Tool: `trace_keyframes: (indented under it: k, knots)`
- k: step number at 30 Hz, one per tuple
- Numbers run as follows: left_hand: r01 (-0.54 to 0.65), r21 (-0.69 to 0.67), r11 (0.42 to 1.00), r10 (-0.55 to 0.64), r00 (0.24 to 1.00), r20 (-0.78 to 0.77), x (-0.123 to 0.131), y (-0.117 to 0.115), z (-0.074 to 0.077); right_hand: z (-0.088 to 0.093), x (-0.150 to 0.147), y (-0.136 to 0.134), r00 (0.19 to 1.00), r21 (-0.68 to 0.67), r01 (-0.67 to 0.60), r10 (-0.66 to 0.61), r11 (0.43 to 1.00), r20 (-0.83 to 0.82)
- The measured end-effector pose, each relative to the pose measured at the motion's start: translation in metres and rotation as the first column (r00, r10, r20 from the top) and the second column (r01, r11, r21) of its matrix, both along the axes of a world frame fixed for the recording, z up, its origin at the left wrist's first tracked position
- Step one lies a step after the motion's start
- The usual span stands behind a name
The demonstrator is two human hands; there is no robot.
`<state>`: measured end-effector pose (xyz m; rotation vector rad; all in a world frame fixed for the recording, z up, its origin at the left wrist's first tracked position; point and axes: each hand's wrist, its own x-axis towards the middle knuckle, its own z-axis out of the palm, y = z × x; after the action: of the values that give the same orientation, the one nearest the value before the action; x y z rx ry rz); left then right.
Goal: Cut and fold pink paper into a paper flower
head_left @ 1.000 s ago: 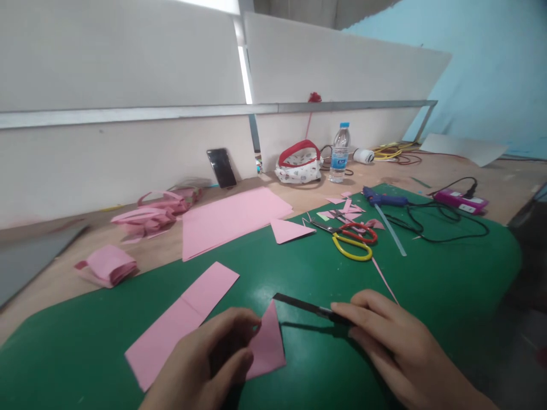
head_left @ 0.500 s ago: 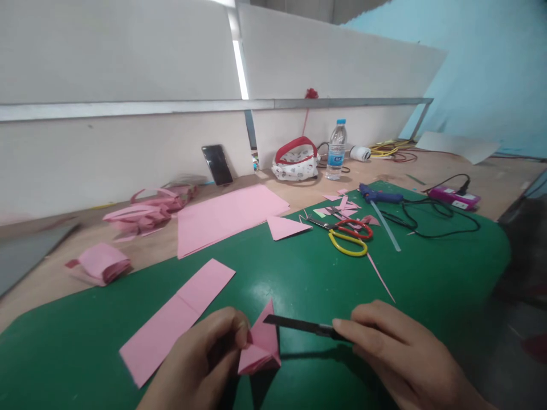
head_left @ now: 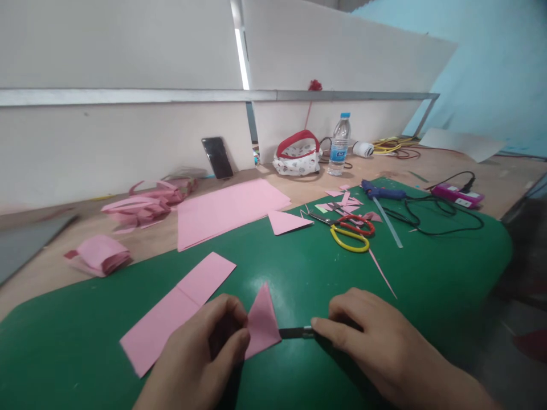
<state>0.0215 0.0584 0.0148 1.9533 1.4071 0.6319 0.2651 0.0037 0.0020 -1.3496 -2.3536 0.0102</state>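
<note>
My left hand (head_left: 209,347) pinches a small folded piece of pink paper (head_left: 262,323) just above the green mat. A box cutter (head_left: 294,332) is gripped in my right hand (head_left: 363,336), its dark blade pointing left. The blade's front end is hidden behind or inside the folded paper, and I cannot tell which. Left of my left hand lies a creased pink paper strip (head_left: 179,313). Beyond the hands are a pink paper triangle (head_left: 288,222) and scissors (head_left: 350,230) with one red and one yellow handle.
Behind lie a pink sheet stack (head_left: 231,210), folded pink paper (head_left: 102,253) and pink strips (head_left: 143,208). A phone (head_left: 217,158) leans on the board; a pouch (head_left: 298,156) and water bottle (head_left: 340,145) stand nearby. At right are a glue gun (head_left: 384,191), its cable and a purple power strip (head_left: 457,195).
The box cutter has moved down, and its blade tip has gone out of sight at the pink paper. The paper has turned in my left hand, showing a flatter triangular face.
</note>
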Motion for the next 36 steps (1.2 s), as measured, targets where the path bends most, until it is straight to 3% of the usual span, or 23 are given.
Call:
trace_keyframes:
  k: [2, 4, 7, 11, 19, 25, 36]
  knots:
    - [0.002, 0.061, 0.998, 0.005, 0.992, -0.122, -0.001, 0.0, -0.002, 0.0, -0.002, 0.004, 1.0, -0.019, 0.004, -0.004, 1.0, -0.012]
    - [0.122, 0.142, 0.982, -0.096, 0.98, -0.172, -0.004, 0.002, -0.004, 0.0, -0.003, 0.007, 0.999, -0.038, 0.005, -0.006, 0.999, -0.044]
    - [0.382, 0.275, 0.882, -0.338, 0.921, -0.195, -0.008, 0.008, -0.006, 0.0, -0.004, 0.01, 0.995, -0.092, 0.018, -0.027, 0.996, -0.099]
    - [0.514, 0.311, 0.799, -0.477, 0.858, -0.192, -0.012, 0.017, -0.01, -0.002, -0.005, 0.011, 0.993, -0.169, 0.026, -0.045, 0.985, -0.111]
    - [0.5, 0.263, 0.825, -0.471, 0.866, -0.17, -0.013, 0.025, -0.023, -0.001, -0.013, 0.015, 0.997, -0.145, -0.073, 0.067, 0.987, -0.046]
    - [0.488, 0.291, 0.823, -0.466, 0.873, -0.145, -0.016, 0.025, -0.024, 0.007, -0.016, 0.015, 0.991, -0.328, -0.004, -0.041, 0.945, -0.13]
    - [0.504, 0.316, 0.804, -0.474, 0.864, -0.171, -0.012, 0.025, -0.021, 0.009, -0.004, 0.012, 0.968, -0.468, -0.032, -0.09, 0.883, -0.236]
